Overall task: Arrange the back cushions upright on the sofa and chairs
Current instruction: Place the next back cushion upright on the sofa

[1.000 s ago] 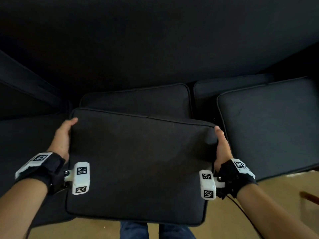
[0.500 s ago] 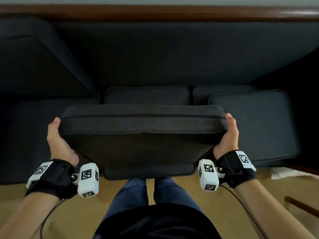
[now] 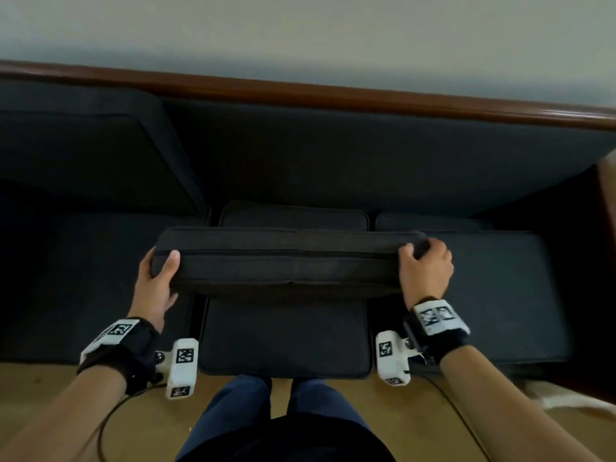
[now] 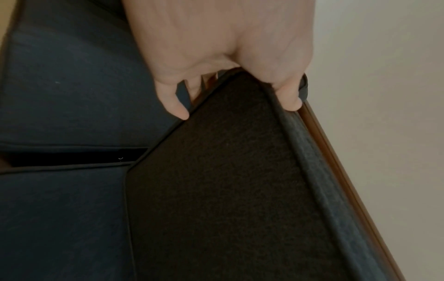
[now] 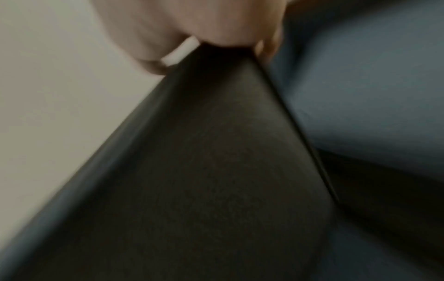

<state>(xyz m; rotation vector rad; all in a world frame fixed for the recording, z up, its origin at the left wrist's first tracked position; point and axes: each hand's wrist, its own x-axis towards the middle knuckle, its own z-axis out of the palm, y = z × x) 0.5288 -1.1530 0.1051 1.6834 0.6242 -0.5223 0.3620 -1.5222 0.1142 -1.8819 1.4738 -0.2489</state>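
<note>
I hold a dark back cushion (image 3: 286, 261) on edge above the sofa's middle seat cushion (image 3: 283, 338), its zipped edge facing up. My left hand (image 3: 156, 281) grips its left end, thumb over the top edge. My right hand (image 3: 425, 265) grips the right top corner with fingers curled over it. In the left wrist view the left hand (image 4: 230, 91) pinches the cushion's corner (image 4: 228, 171); in the blurred right wrist view the right hand (image 5: 211, 47) clasps the cushion (image 5: 216, 171). Another back cushion (image 3: 83, 151) leans upright at the left of the sofa back.
A wooden rail (image 3: 333, 95) tops the sofa back, with a pale wall (image 3: 300, 35) behind. A further dark cushion (image 3: 493, 288) lies flat on the right seat. My legs (image 3: 266, 411) stand on the tan floor (image 3: 433, 411) against the sofa front.
The cushion has tipped from lying flat in my hands to standing on edge over the middle seat. My right hand has shifted onto the top corner. The view has lifted toward the wall.
</note>
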